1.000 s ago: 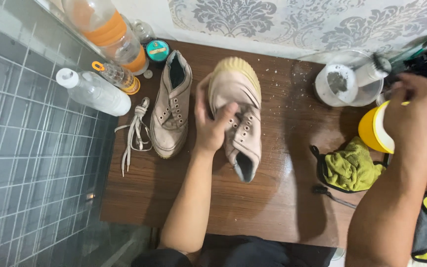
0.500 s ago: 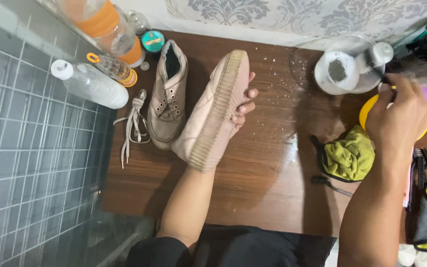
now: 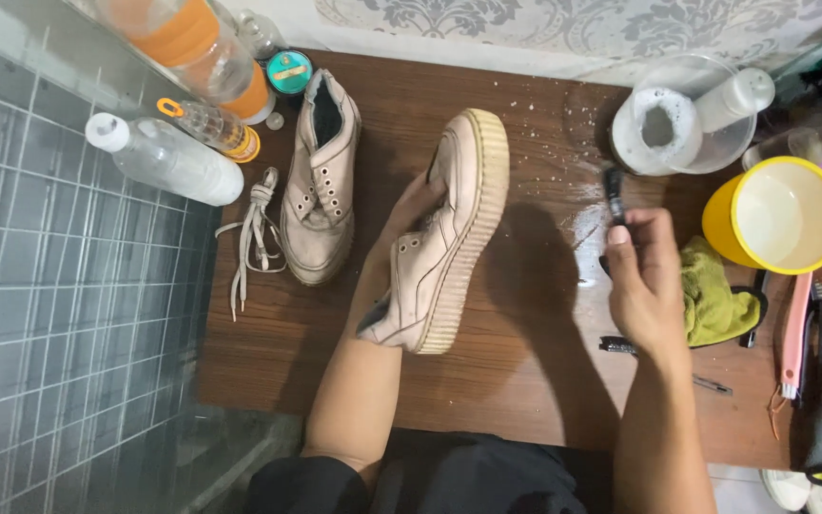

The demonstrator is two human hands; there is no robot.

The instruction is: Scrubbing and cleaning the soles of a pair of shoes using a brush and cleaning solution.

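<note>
Your right hand (image 3: pixel 644 286) has left the yellow cup (image 3: pixel 777 214), now pinching a small dark brush (image 3: pixel 613 190); your left hand (image 3: pixel 411 214) holds the beige sneaker (image 3: pixel 449 238) tilted, sole toward that brush.

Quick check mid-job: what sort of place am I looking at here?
Probably a home shoe-cleaning spot on a low wooden table beside a grey tiled floor. Clues: bottles of liquid, a yellow cup, and the left hand holding a beige shoe.

soft overhead light, mild shadows, slight edge distortion
</note>
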